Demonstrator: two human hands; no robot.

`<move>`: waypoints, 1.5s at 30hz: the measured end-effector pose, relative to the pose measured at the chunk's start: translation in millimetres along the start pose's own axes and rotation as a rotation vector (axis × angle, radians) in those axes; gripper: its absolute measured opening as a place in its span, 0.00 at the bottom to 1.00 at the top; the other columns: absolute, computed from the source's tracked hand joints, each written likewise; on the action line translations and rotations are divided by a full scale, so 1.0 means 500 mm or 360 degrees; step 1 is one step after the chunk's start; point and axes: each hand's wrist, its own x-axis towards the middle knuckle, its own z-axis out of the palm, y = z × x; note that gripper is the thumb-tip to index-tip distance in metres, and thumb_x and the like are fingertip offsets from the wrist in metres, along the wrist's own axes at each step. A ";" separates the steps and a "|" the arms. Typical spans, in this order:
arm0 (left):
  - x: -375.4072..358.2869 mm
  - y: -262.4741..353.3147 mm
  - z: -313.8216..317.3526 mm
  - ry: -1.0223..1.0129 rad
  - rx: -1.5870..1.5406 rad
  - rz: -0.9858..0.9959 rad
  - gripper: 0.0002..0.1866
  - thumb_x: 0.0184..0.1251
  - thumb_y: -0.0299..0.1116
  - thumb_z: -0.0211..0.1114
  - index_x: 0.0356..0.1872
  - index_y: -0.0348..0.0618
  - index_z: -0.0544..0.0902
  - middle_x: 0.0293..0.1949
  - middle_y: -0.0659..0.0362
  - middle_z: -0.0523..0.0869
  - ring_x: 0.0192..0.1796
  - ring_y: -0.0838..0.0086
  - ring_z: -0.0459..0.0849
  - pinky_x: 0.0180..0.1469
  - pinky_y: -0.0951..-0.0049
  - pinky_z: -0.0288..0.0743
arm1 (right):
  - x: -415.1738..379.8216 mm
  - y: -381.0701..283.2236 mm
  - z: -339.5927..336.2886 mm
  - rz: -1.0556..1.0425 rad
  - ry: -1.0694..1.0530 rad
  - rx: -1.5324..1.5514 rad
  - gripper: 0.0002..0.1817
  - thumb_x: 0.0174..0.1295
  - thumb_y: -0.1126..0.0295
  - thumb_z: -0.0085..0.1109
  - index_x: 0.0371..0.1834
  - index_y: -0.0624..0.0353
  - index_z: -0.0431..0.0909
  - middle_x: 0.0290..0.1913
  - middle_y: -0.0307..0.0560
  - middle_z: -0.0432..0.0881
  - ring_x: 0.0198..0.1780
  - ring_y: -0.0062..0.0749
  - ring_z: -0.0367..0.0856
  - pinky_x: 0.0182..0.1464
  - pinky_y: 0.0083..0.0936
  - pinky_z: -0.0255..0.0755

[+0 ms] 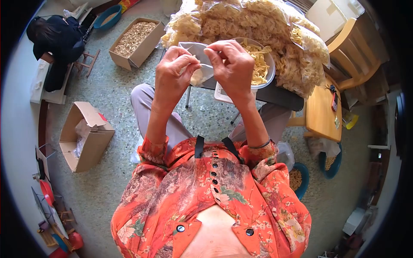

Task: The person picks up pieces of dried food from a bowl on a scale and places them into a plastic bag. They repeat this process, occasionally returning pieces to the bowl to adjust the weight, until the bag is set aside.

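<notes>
A small clear plastic bag (204, 72) is stretched between my two hands above the dark bench, its mouth spread. Some pale contents seem to sit low in it, though I cannot make them out well. My left hand (174, 74) pinches the bag's near left side. On the other side, the fingers of my right hand (233, 69) are closed at its right edge. Just behind my right wrist stands a clear round tub (270, 71) with pale yellow dried slices (259, 63). A white scale-like base (222, 95) shows partly below the tub.
Filled bags (254, 21) are piled high behind the tub. A wooden chair (355, 60) and a wooden stool (320, 107) stand right. Cardboard boxes (146, 49) (92, 148) lie left. Blue basins (302, 174) sit on the floor. Another person (60, 41) sits far left.
</notes>
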 end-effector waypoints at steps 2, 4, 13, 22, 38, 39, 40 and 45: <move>-0.005 -0.003 -0.003 0.0010 0.0014 -0.0030 0.08 0.56 0.22 0.79 0.37 0.39 0.91 0.38 0.55 0.85 0.41 0.63 0.86 0.45 0.64 0.81 | 0.000 -0.015 -0.021 0.0164 0.0139 0.0114 0.04 0.66 0.74 0.75 0.39 0.62 0.89 0.38 0.41 0.88 0.31 0.18 0.82 0.30 0.18 0.74; 0.001 -0.010 -0.004 0.0093 0.0012 -0.0005 0.08 0.57 0.22 0.80 0.37 0.38 0.91 0.37 0.55 0.85 0.41 0.64 0.86 0.44 0.65 0.81 | -0.001 -0.007 -0.050 0.0114 0.0228 0.0010 0.05 0.65 0.74 0.75 0.39 0.62 0.88 0.38 0.43 0.87 0.29 0.21 0.80 0.29 0.20 0.72; 0.002 -0.028 -0.016 0.0105 0.0094 -0.0113 0.08 0.58 0.20 0.80 0.38 0.38 0.93 0.40 0.58 0.87 0.44 0.72 0.86 0.48 0.71 0.80 | -0.057 0.074 -0.203 0.0617 0.0515 -0.0255 0.06 0.69 0.72 0.73 0.46 0.60 0.88 0.35 0.36 0.88 0.31 0.15 0.77 0.34 0.18 0.74; -0.002 -0.029 0.001 0.0086 0.0017 -0.0273 0.07 0.61 0.20 0.79 0.39 0.38 0.92 0.41 0.60 0.87 0.47 0.74 0.85 0.51 0.73 0.79 | -0.062 0.112 -0.234 0.0614 0.0102 -0.0534 0.05 0.64 0.77 0.73 0.41 0.60 0.89 0.38 0.45 0.89 0.32 0.30 0.86 0.38 0.27 0.80; -0.021 -0.015 0.012 0.0060 0.0119 -0.0244 0.08 0.62 0.19 0.78 0.41 0.40 0.92 0.42 0.59 0.88 0.47 0.72 0.87 0.51 0.71 0.81 | -0.002 0.231 -0.212 0.0195 -0.0414 -0.1213 0.22 0.61 0.81 0.61 0.58 0.50 0.84 0.54 0.47 0.85 0.49 0.49 0.89 0.50 0.40 0.85; -0.022 -0.017 0.013 0.0056 0.0126 -0.0254 0.08 0.62 0.19 0.78 0.41 0.40 0.92 0.42 0.59 0.88 0.47 0.72 0.87 0.51 0.71 0.81 | 0.000 0.238 -0.211 0.0253 -0.0482 -0.1303 0.23 0.60 0.81 0.62 0.59 0.50 0.83 0.54 0.48 0.85 0.50 0.50 0.89 0.50 0.41 0.86; -0.023 -0.018 0.013 0.0050 0.0134 -0.0264 0.08 0.62 0.19 0.78 0.41 0.40 0.92 0.42 0.59 0.88 0.47 0.72 0.87 0.51 0.71 0.81 | 0.001 0.247 -0.210 0.0253 -0.0484 -0.1306 0.23 0.60 0.81 0.62 0.59 0.50 0.83 0.54 0.48 0.85 0.50 0.50 0.89 0.50 0.41 0.86; -0.020 -0.018 0.013 0.0036 0.0145 -0.0264 0.08 0.62 0.19 0.78 0.41 0.40 0.92 0.43 0.58 0.88 0.47 0.72 0.88 0.51 0.71 0.82 | 0.010 0.259 -0.206 0.0375 -0.0629 -0.1357 0.21 0.60 0.78 0.63 0.58 0.50 0.84 0.49 0.51 0.86 0.51 0.52 0.89 0.51 0.44 0.85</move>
